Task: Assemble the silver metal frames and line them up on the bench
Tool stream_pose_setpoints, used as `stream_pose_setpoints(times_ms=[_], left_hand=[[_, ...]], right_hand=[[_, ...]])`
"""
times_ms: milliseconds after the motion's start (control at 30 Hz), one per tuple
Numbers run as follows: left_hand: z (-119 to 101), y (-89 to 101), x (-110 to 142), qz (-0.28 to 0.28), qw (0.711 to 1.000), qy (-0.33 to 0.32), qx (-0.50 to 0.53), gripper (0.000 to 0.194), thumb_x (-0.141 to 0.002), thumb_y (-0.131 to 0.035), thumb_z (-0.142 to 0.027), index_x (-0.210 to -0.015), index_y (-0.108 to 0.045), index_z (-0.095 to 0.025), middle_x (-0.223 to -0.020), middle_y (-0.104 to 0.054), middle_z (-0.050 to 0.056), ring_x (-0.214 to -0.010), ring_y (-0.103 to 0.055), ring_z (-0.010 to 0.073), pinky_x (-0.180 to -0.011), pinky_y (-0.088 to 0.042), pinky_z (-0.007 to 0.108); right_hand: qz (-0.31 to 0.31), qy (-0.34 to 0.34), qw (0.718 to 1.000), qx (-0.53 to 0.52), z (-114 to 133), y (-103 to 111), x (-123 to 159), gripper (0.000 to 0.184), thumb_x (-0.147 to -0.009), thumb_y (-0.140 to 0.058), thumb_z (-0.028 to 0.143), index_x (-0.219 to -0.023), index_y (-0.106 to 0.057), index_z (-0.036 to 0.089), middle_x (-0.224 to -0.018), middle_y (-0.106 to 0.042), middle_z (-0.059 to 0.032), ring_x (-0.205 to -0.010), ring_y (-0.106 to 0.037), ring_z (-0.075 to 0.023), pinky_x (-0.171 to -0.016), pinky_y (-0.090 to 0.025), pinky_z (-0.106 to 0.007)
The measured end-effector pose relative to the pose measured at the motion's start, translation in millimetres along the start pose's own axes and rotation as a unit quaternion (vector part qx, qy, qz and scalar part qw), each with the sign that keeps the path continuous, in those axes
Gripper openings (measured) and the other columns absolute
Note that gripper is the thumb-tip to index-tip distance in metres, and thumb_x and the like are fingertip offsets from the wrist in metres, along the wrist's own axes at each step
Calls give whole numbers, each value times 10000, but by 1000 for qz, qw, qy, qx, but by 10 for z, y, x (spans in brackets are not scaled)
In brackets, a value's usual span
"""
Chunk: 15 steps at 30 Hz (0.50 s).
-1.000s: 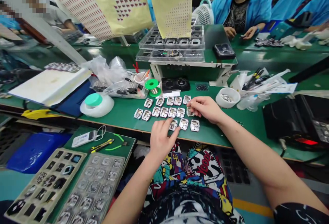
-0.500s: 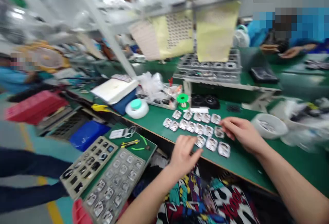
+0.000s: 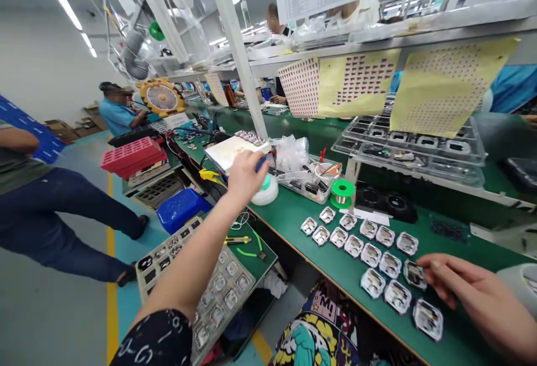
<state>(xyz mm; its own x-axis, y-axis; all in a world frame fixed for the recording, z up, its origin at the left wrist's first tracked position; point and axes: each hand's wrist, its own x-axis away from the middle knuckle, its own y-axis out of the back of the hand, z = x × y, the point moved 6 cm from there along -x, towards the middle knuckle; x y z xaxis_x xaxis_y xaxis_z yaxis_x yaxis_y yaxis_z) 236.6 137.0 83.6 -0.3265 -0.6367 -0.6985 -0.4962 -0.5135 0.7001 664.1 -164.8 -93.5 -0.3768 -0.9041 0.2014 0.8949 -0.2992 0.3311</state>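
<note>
Right hand [image 3: 476,293] at watch case [image 3: 415,275]; left hand [image 3: 244,178] by white bottle [image 3: 267,193] | neither grip discernible | case likely light, rigid; pinch sides

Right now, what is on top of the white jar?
A green lid shows partly; the left hand hides its rest. Whether they touch, I cannot tell.

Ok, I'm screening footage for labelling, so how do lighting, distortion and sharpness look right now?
Head view: ceiling light tubes blow out white at upper left; head view: the right hand looms large near the edge, probably wide-lens stretch; head view: the square metal casings look fairly crisp, with bright rims.
</note>
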Motion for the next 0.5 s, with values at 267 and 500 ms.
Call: stream_pose_setpoints(times_ms=[267, 500], left_hand=[[1055, -741, -942, 165, 979, 79, -93, 459, -908, -679, -532, -1145, -776, -152, -1085, -695, 161, -1101, -623, 346, -1006, -479, 403], [1150, -876, -893, 156, 984, 56, -61, 272, -901, -689, -409, -1012, -801, -187, -929, -729, 105, -925, -656, 282, -892, -489, 368]], right_hand=[[-13, -9, 1000, 13, 19, 15, -20, 351, -823, -716, 736, -967, -784, 423, -868, -706, -122, -688, -608, -295, -540, -504, -443], [-4, -17, 1000, 18, 159, -15, 20, 382, -809, -707, 762, -962, -790, 422, -888, -698, -190, -683, -605, -267, -584, -477, -459]])
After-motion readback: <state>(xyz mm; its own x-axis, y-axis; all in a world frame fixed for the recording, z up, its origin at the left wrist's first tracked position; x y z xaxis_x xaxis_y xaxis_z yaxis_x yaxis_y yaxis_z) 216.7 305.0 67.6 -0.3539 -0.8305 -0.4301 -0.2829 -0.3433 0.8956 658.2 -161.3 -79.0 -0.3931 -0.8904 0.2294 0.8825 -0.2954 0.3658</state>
